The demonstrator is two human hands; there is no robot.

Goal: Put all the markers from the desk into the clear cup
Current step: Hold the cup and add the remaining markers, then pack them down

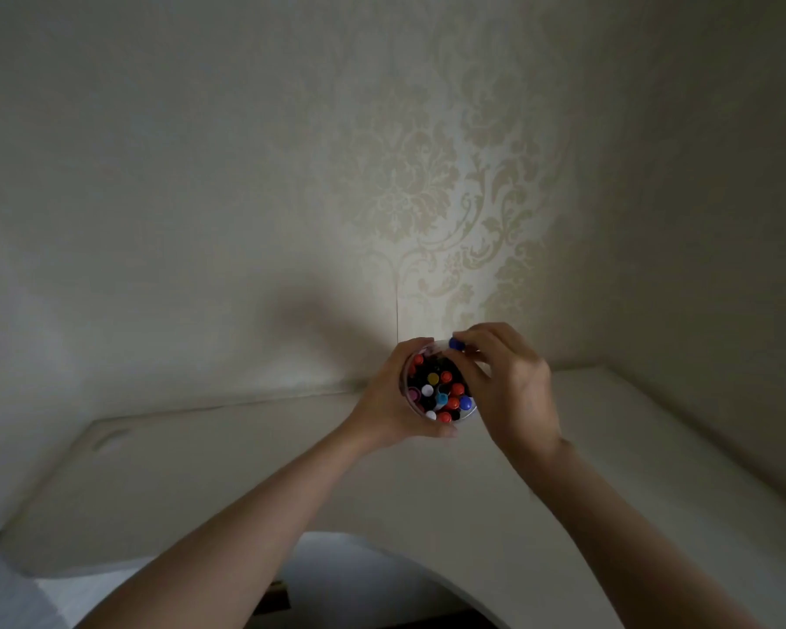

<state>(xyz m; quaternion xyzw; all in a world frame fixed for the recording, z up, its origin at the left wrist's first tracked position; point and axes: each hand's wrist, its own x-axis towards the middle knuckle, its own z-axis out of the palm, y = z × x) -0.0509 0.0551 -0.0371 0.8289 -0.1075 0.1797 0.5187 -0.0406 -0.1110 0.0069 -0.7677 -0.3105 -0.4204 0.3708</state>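
The clear cup (408, 392) is packed with several markers (441, 392) standing upright, their red, blue, white, yellow and black caps showing. My left hand (389, 401) wraps around the cup from the left and holds it above the white desk (246, 465). My right hand (509, 383) is at the cup's far right rim, its fingertips pinching a blue-capped marker (455, 343) that stands in the cup. The marker's body is hidden by my fingers.
The desk runs along a pale patterned wall (450, 183) and has a curved cut-out in its front edge (359, 537). A side wall closes the right end. No loose markers show on the desk surface.
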